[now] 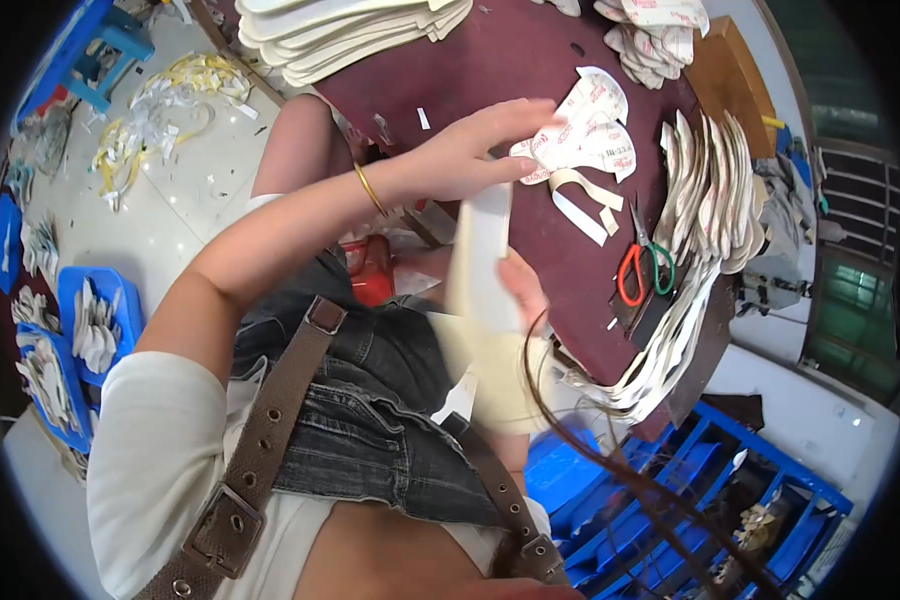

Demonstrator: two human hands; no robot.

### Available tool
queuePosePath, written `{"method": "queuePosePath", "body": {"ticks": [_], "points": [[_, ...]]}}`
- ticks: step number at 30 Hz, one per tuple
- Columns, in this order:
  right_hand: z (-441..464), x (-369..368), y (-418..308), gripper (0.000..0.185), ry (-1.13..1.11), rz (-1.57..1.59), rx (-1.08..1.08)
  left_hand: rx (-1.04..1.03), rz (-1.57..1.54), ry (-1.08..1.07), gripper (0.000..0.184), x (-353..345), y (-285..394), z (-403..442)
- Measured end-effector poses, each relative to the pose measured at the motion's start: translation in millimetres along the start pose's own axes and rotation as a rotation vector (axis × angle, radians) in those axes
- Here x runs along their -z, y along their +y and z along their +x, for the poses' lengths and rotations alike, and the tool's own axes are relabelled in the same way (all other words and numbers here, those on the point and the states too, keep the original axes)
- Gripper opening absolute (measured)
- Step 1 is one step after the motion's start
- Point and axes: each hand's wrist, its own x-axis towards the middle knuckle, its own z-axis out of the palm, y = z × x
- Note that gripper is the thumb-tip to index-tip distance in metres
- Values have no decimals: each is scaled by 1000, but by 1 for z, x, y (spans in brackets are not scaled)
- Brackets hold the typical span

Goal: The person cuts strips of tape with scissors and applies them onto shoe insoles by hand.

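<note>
My left hand [475, 150], with a gold bracelet on the wrist, reaches over the dark red table [440, 85]. Its fingers are stretched out and apart, with the fingertips beside white pieces printed in red [590, 125]. Below it, my right hand [523, 290] grips the edge of a long cream piece [478, 255] held over my lap. The lower part of that piece is wide and blurred, and its top end lies just under my left hand. Cream strips [585, 205] lie by the printed pieces. Scissors with red and green handles [645, 265] rest near them.
Stacks of cream pieces [350, 40] and printed pieces [710, 190] stand on the table, beside a brown box [735, 85]. White strips [670, 345] hang at the right edge. Blue trays [130, 320] are at left, a blue rack [770, 455] at lower right.
</note>
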Motion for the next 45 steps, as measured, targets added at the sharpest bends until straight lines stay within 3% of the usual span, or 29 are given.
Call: {"method": "queuePosePath", "body": {"ticks": [2,3,4,6,7,8,9,10,12,14,15,16,17,18,20,22,23,26,28,29,32,35,36,37,39,41,43,44,45], "points": [[3,26,-18,42,-176,304,-32,-206,263,-56,42,10,7,-13],[4,39,-27,47,-261,449,-67,-134,128,-166,39,9,13,-29],[4,55,-33,53,-606,251,13,-67,-7,-275,40,3,19,-41],[5,55,-38,57,-65,-404,539,321,-422,25,42,-20,35,-60],[11,48,-44,49,239,-987,614,455,-423,20,42,-26,42,-65],[19,33,-36,42,251,-942,625,419,-429,6,40,-33,53,-68],[15,16,-28,35,261,-745,413,496,-523,43,39,-35,56,-71],[10,-5,-16,31,359,-828,212,563,-612,85,38,-34,57,-70],[13,11,33,56,13,-1048,513,445,-484,158,40,-31,41,-74],[11,15,36,61,-48,-991,460,353,-363,219,42,-27,40,-84],[22,23,24,60,-409,-382,379,494,-542,141,41,-28,42,-89],[20,8,10,58,-140,-118,454,632,-720,55,40,-27,46,-92],[18,-7,-3,57,119,117,575,456,-453,-28,39,-32,34,-97],[20,9,-13,54,262,43,635,277,-189,-107,38,-38,23,-100],[31,9,-19,53,404,-201,726,169,-213,-17,39,-47,39,-79],[28,-12,-3,47,454,-434,737,492,-909,122,41,-33,68,-46],[32,-21,7,45,390,-326,865,507,-668,75,43,-27,66,-38],[37,-13,10,44,413,-274,791,489,-619,48,42,-31,54,-43],[45,-5,5,46,414,-245,802,403,-365,-58,46,-44,36,-69],[45,-1,1,48,369,-152,697,532,-552,-106,51,-44,41,-83],[50,6,-3,48,140,-53,581,391,-347,-123,50,1,50,-79],[54,52,-11,29,383,-1231,778,77,839,244,44,93,93,-25],[60,63,-14,27,458,-1498,917,78,1213,290,53,108,104,-12],[69,74,-14,26,581,-1516,954,100,1585,351,65,124,114,2],[90,82,-15,26,713,-1525,988,123,1821,371,94,127,132,12],[112,83,-15,28,1070,-1598,875,-60,1404,257,44,122,87,12],[117,97,-16,23,858,-1492,935,-169,1093,85,27,81,71,4],[113,93,-18,21,704,-1348,953,9,922,-69,23,58,80,-7],[90,66,-19,16,607,-1209,786,107,781,-103,29,37,60,-16]]}}
